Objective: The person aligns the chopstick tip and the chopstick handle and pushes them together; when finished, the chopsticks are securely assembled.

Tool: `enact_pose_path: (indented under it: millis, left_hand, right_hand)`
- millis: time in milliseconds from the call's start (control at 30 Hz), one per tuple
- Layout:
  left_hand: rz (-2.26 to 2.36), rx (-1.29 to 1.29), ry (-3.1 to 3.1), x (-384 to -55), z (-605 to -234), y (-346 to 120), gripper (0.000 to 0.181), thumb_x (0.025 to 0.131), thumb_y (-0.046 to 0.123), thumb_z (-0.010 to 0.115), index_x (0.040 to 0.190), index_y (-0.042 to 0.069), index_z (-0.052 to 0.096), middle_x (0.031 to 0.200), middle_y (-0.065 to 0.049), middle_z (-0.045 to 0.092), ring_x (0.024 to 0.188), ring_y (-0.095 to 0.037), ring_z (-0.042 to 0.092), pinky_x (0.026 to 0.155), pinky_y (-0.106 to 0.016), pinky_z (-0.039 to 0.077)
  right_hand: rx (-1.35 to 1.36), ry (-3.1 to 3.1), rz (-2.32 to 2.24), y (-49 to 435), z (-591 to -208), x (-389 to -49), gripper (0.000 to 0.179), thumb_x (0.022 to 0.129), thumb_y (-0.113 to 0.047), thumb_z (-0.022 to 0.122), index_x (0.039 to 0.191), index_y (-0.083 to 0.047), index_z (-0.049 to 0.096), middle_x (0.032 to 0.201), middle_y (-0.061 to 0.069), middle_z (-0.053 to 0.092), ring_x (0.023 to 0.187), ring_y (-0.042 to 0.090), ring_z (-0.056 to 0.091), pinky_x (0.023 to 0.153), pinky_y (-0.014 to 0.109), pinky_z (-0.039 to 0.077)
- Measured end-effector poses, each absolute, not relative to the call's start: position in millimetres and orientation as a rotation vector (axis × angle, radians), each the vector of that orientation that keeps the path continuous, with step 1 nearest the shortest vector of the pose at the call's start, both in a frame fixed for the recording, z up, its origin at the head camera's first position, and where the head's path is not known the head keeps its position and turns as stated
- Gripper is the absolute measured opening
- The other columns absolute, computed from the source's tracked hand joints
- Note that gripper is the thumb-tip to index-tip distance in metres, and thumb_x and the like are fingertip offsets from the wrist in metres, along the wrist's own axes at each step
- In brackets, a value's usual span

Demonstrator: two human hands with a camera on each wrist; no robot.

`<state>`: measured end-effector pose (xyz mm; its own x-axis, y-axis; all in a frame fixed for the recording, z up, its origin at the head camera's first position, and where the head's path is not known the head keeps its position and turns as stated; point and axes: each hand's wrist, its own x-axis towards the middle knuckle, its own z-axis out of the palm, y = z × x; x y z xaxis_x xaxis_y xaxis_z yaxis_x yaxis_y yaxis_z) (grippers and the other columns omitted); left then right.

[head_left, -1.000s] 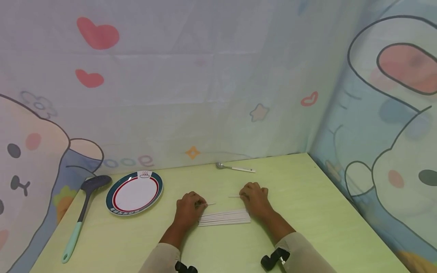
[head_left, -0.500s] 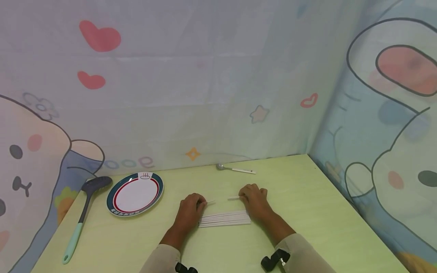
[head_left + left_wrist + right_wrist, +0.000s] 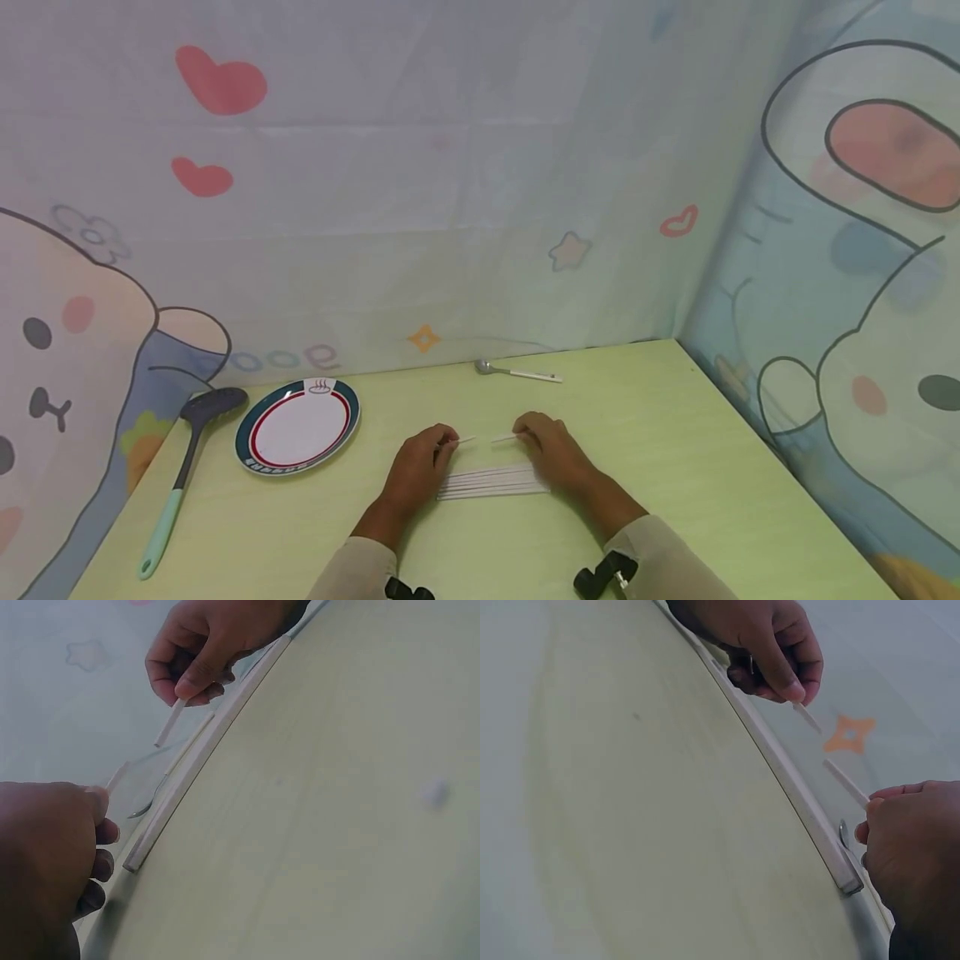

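My left hand [image 3: 416,468] pinches a thin white stick [image 3: 467,439] between thumb and finger, its tip pointing right. My right hand [image 3: 557,454] pinches another thin white stick [image 3: 503,438], pointing left. A small gap separates the two tips. In the left wrist view the right hand's stick [image 3: 170,724] shows a blunt end; in the right wrist view it [image 3: 846,782] lies roughly in line with the left hand's stick [image 3: 808,718]. Just below, several white sticks [image 3: 492,482] lie side by side on the table between the hands. The fingers hide the far ends of the held sticks.
A plate [image 3: 303,427] with a dark green rim stands left of the hands. Further left lies a black ladle [image 3: 213,403] with a mint handle. A small spoon [image 3: 525,374] with a white handle rests near the table's back edge, before a printed cloth backdrop.
My right hand has shifted a little left and toward me, bringing its stick's tip nearer to the left one. The left hand has barely moved and both still hold their sticks.
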<state>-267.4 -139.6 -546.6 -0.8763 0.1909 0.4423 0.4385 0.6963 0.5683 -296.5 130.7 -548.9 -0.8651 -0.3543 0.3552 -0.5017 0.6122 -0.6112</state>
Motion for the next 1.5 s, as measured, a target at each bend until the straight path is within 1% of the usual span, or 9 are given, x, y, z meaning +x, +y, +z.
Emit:
enact_pose_path:
  millis: [133, 267, 500, 667, 800, 1167, 1367, 1500]
  left_hand:
    - [-0.972, -0.531, -2.514, -266.2, -546.8, -138.2, 0.006, 0.102, 0.009, 0.075, 0.108, 0.011, 0.077, 0.098, -0.003, 0.078, 0.082, -0.01, 0.064, 0.075, -0.033, 0.055]
    - [-0.98, -0.551, -2.501, -265.8, -546.5, -137.7, 0.008, 0.099, 0.009, 0.079, 0.106, 0.011, 0.079, 0.097, -0.003, 0.077, 0.078, -0.008, 0.061, 0.073, -0.031, 0.053]
    - [-0.978, -0.569, -2.494, -266.1, -546.8, -137.9, 0.01, 0.096, 0.01, 0.083, 0.105, 0.012, 0.081, 0.09, 0.0, 0.074, 0.074, -0.005, 0.055, 0.07, -0.027, 0.049]
    - [-0.981, -0.573, -2.473, -267.1, -548.8, -137.4, 0.01, 0.094, 0.01, 0.085, 0.103, 0.013, 0.081, 0.091, 0.001, 0.076, 0.077, -0.004, 0.057, 0.072, -0.028, 0.051]
    - [-0.993, -0.588, -2.449, -267.7, -550.0, -137.0, 0.01, 0.095, 0.01, 0.084, 0.104, 0.013, 0.081, 0.093, 0.001, 0.077, 0.079, -0.004, 0.061, 0.074, -0.029, 0.054]
    - [-1.054, -0.589, -2.492, -265.7, -547.6, -136.2, 0.008, 0.096, 0.012, 0.084, 0.104, 0.014, 0.081, 0.096, 0.001, 0.079, 0.083, -0.006, 0.064, 0.08, -0.031, 0.057]
    - [-1.064, -0.597, -2.494, -265.7, -548.0, -136.4, 0.008, 0.096, 0.012, 0.084, 0.104, 0.015, 0.081, 0.096, 0.002, 0.078, 0.083, -0.005, 0.064, 0.08, -0.03, 0.057]
    - [-1.066, -0.609, -2.477, -265.5, -547.0, -135.8, 0.008, 0.096, 0.01, 0.084, 0.103, 0.014, 0.081, 0.094, 0.002, 0.078, 0.083, -0.005, 0.064, 0.079, -0.03, 0.057]
  right_hand:
    - [0.804, -2.561, 1.071, 128.9, -548.6, -294.8, 0.015, 0.109, -0.003, 0.061, 0.119, -0.008, 0.07, 0.118, 0.009, 0.075, 0.111, 0.027, 0.073, 0.096, 0.046, 0.06]
    - [0.87, -2.49, 1.032, 127.5, -549.9, -294.8, 0.014, 0.107, -0.002, 0.064, 0.118, -0.006, 0.072, 0.111, 0.007, 0.073, 0.102, 0.022, 0.073, 0.09, 0.037, 0.061]
    - [0.894, -2.459, 1.093, 123.2, -549.6, -293.4, 0.007, 0.104, -0.007, 0.073, 0.111, -0.01, 0.074, 0.105, 0.003, 0.073, 0.092, 0.012, 0.068, 0.083, 0.03, 0.058]
    - [0.881, -2.461, 1.143, 121.4, -548.3, -292.2, 0.006, 0.104, -0.01, 0.073, 0.109, -0.013, 0.074, 0.102, -0.002, 0.072, 0.084, 0.005, 0.057, 0.077, 0.025, 0.053]
    - [0.878, -2.452, 1.177, 120.8, -547.7, -291.8, 0.006, 0.104, -0.011, 0.074, 0.109, -0.014, 0.075, 0.101, -0.003, 0.073, 0.083, 0.003, 0.056, 0.076, 0.025, 0.052]
    - [0.902, -2.434, 1.21, 121.6, -550.3, -292.9, 0.007, 0.104, -0.012, 0.075, 0.109, -0.015, 0.076, 0.104, -0.002, 0.075, 0.086, 0.004, 0.059, 0.078, 0.026, 0.053]
    - [0.924, -2.411, 1.184, 121.4, -550.2, -292.6, 0.007, 0.103, -0.011, 0.075, 0.109, -0.015, 0.075, 0.105, -0.001, 0.076, 0.088, 0.005, 0.06, 0.079, 0.027, 0.053]
    - [0.95, -2.384, 1.175, 121.1, -548.9, -292.3, 0.007, 0.102, -0.009, 0.075, 0.108, -0.014, 0.075, 0.104, 0.001, 0.077, 0.086, 0.005, 0.059, 0.077, 0.026, 0.053]
